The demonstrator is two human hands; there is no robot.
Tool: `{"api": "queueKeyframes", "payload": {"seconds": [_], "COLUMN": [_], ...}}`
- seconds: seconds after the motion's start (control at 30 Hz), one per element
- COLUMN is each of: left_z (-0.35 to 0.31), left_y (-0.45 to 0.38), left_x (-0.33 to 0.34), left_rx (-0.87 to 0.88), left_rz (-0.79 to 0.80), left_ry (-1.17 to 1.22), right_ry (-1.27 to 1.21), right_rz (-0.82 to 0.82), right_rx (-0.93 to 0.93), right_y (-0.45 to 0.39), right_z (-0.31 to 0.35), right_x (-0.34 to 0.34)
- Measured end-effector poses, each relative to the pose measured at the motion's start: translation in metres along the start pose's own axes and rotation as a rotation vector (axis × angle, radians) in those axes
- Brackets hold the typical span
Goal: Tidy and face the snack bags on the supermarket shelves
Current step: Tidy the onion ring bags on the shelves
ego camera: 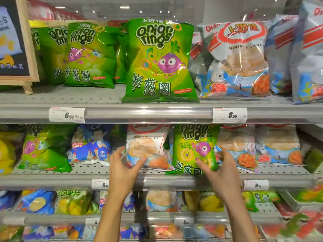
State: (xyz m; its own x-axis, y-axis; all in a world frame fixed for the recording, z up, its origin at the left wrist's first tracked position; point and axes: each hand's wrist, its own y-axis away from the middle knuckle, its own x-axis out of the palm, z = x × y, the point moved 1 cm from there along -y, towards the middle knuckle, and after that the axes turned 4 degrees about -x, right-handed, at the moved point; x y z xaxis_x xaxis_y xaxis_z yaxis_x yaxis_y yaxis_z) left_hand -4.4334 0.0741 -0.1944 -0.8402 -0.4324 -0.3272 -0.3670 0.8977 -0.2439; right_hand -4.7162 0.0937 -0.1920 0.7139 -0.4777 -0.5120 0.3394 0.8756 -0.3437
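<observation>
On the middle shelf (pixel 87 172) a white shrimp flakes bag (pixel 148 145) stands upright beside a green onion rings bag (pixel 190 145). My left hand (pixel 122 170) holds the white bag's lower left corner, thumb across its front and fingers at its left side. My right hand (pixel 220 173) holds the green bag's lower right part, with the thumb on the front and the fingers round its right edge. Both bags face forward. The green one stands at the shelf's front edge, ahead of the shrimp flakes bags (pixel 276 145) to its right.
The top shelf carries onion rings bags (pixel 159 62) on the left and shrimp flakes bags (pixel 239 60) on the right, with a framed sign (pixel 14 41) at the far left. A green bag (pixel 45 149) and a blue bag (pixel 90 145) lean on the middle shelf. Lower shelves hold mixed bags.
</observation>
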Motion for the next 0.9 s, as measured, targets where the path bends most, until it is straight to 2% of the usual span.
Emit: {"api": "queueKeyframes", "payload": {"seconds": [0.17, 0.27, 0.37, 0.57, 0.77, 0.9], "left_z": [0.010, 0.018, 0.024, 0.022, 0.015, 0.012], "left_y": [-0.041, -0.053, -0.062, -0.072, -0.065, -0.059], "left_x": [0.005, 0.008, 0.013, 0.017, 0.019, 0.014], "left_rx": [-0.068, -0.081, -0.115, -0.129, -0.059, -0.094], "left_rz": [0.242, 0.297, 0.298, 0.358, 0.320, 0.236], "left_ry": [0.000, -0.043, -0.055, 0.112, 0.172, 0.164], "right_ry": [-0.085, -0.133, -0.118, -0.205, -0.268, -0.167], "right_rz": [-0.007, 0.064, 0.116, 0.207, 0.170, 0.117], "right_rx": [0.047, 0.088, 0.107, 0.070, 0.041, -0.019], "right_y": [-0.030, -0.041, -0.047, -0.059, -0.056, -0.059], "right_z": [0.002, -0.004, -0.008, -0.012, -0.015, -0.003], "right_x": [0.019, 0.026, 0.029, 0.029, 0.030, 0.014]}}
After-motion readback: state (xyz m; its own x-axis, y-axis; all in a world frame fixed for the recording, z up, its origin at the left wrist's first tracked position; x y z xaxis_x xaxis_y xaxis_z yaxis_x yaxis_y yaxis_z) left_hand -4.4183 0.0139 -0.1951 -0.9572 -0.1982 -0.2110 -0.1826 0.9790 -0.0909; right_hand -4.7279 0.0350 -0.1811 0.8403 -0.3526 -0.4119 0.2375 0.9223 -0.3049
